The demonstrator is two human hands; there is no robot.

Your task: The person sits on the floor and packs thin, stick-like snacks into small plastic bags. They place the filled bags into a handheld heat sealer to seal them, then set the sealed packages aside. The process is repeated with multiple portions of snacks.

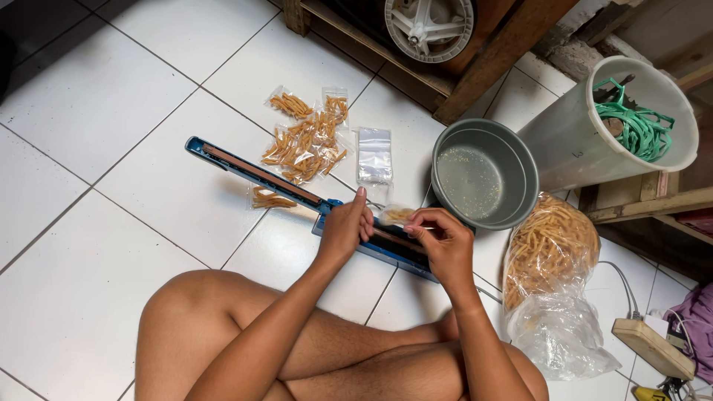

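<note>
Snack pouch pinched between both hands' curled fingers, left hand and right hand, seemingly over blue sealer.

1. The blue heat sealer's near end is hidden beneath the left hand and right hand.
2. The small bag between the fingers is blurred.
3. The purple cloth is cut off at the right edge.
4. The white wheel runs past the top edge.

grey basin | white bucket, green straps | wooden plank
</note>
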